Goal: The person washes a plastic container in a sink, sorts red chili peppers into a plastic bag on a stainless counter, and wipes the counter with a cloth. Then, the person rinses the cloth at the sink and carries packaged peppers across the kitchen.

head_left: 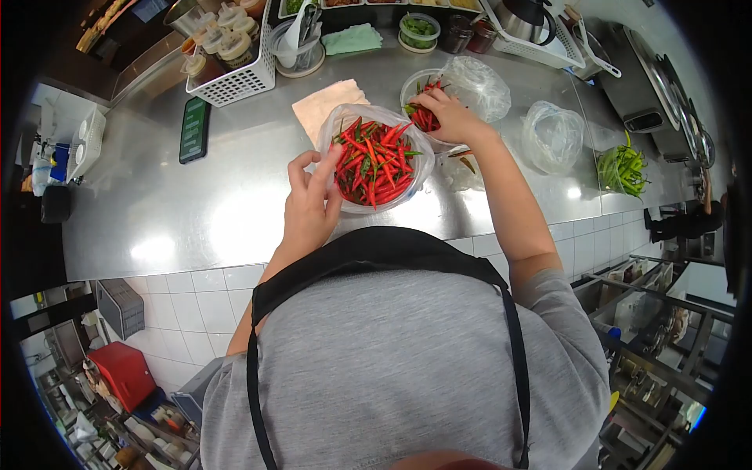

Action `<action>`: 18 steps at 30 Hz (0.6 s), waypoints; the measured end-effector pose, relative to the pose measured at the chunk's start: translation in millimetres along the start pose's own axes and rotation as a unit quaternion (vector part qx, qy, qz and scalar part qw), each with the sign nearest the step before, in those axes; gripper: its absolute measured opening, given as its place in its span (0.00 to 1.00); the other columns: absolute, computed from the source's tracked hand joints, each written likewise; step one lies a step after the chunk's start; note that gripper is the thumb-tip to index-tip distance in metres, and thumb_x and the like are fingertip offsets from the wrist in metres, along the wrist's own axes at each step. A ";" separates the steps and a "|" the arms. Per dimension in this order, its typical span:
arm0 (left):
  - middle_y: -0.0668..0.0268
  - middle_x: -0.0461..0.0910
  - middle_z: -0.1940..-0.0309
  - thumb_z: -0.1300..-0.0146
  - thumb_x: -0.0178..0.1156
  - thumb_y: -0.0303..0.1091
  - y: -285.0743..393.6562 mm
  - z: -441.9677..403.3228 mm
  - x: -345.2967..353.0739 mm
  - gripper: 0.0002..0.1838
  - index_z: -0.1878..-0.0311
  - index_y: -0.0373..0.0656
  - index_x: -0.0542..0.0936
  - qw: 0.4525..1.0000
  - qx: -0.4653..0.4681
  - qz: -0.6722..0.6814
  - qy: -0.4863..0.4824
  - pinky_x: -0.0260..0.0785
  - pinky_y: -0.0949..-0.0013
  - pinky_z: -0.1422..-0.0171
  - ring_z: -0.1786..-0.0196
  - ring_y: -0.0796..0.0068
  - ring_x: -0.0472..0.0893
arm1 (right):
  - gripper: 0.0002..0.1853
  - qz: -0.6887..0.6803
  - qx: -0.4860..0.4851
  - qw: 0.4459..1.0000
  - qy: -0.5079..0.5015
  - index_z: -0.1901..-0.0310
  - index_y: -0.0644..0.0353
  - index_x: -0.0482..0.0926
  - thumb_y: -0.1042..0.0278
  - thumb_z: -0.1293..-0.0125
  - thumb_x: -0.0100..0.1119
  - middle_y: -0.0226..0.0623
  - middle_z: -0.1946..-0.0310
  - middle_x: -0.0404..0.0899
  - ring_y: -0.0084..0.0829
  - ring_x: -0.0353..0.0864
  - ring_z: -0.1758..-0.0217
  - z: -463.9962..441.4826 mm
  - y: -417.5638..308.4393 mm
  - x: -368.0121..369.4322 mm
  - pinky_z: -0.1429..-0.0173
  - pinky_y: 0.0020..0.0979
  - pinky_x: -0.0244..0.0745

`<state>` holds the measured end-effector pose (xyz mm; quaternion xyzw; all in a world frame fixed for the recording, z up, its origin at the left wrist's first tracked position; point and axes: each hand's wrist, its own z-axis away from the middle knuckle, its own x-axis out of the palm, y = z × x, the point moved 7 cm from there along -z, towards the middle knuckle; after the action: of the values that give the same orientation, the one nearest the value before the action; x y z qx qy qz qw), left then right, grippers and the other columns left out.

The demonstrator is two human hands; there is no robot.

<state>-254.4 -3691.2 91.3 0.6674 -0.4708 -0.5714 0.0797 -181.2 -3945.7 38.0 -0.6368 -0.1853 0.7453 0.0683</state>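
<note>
In the head view, an open clear plastic bag (423,168) full of red chilies (374,163), some of them greenish, stands in front of me. My left hand (310,202) is at its left rim, the index finger over the edge and the thumb low on the outside. To the right and farther back, my right hand (448,116) reaches into a clear round container (409,84) of red chilies. Its fingers are bent over the chilies and the fingertips are partly hidden. A few dark chili pieces (468,163) lie on clear plastic beside my right forearm.
A peach cloth (327,100) lies behind the bag. Crumpled plastic bags (554,137) and a bag of green chilies (623,168) are on the right. A phone (194,129) and a white basket of bottles (243,84) stand left. Lidded tubs (419,33) line the back.
</note>
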 end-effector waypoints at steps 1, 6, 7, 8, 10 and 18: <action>0.56 0.60 0.46 0.49 0.54 0.16 2.5 2.3 -0.3 0.32 0.39 0.49 0.66 0.999 0.037 -0.023 -0.002 0.69 0.74 0.67 0.74 0.78 0.70 | 0.38 0.012 0.023 0.999 -0.027 0.41 0.42 0.63 0.64 0.56 0.67 0.40 0.43 0.62 0.50 0.65 0.42 -2.6 4.4 3.1 0.41 0.41 0.67; 0.52 0.52 0.38 0.50 0.51 0.14 -1.2 9.6 -3.5 0.32 0.41 0.55 0.70 1.000 -0.014 -0.003 -0.024 0.70 0.76 0.65 0.72 0.79 0.72 | 0.39 0.028 0.046 0.998 -0.030 0.40 0.42 0.62 0.62 0.57 0.68 0.40 0.41 0.60 0.51 0.65 0.42 -2.1 10.5 5.2 0.42 0.45 0.69; 0.51 0.49 0.36 0.50 0.51 0.14 -6.1 12.1 -0.7 0.33 0.41 0.56 0.70 0.997 -0.054 0.024 -0.044 0.71 0.77 0.65 0.70 0.78 0.73 | 0.39 0.053 0.057 0.997 -0.022 0.40 0.42 0.62 0.61 0.57 0.68 0.40 0.42 0.60 0.51 0.66 0.43 -0.4 8.3 5.4 0.42 0.44 0.69; 0.51 0.49 0.36 0.50 0.51 0.14 -5.1 13.5 0.2 0.33 0.41 0.56 0.70 0.997 -0.055 0.024 -0.045 0.71 0.77 0.65 0.70 0.78 0.73 | 0.39 0.079 0.067 0.995 -0.015 0.40 0.43 0.62 0.61 0.57 0.69 0.40 0.42 0.61 0.51 0.66 0.43 0.4 6.6 5.7 0.43 0.43 0.69; 0.51 0.46 0.34 0.50 0.51 0.14 -5.8 16.6 6.1 0.34 0.40 0.56 0.68 0.994 -0.090 0.035 -0.057 0.72 0.76 0.64 0.67 0.76 0.75 | 0.39 0.089 0.078 0.993 -0.005 0.40 0.43 0.62 0.61 0.57 0.68 0.40 0.43 0.61 0.50 0.67 0.44 -0.3 2.3 6.3 0.43 0.43 0.70; 0.52 0.45 0.33 0.52 0.50 0.14 -8.0 15.4 13.6 0.36 0.37 0.56 0.65 0.987 -0.121 0.088 -0.061 0.73 0.75 0.65 0.60 0.68 0.78 | 0.34 0.045 0.073 0.996 0.018 0.44 0.45 0.65 0.63 0.55 0.68 0.41 0.45 0.62 0.48 0.72 0.48 6.4 6.6 2.6 0.48 0.43 0.72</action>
<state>-264.4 -3690.0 71.7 0.5727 -0.4587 -0.6549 0.1809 -187.0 -3952.2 34.0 -0.6512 -0.1002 0.7476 0.0839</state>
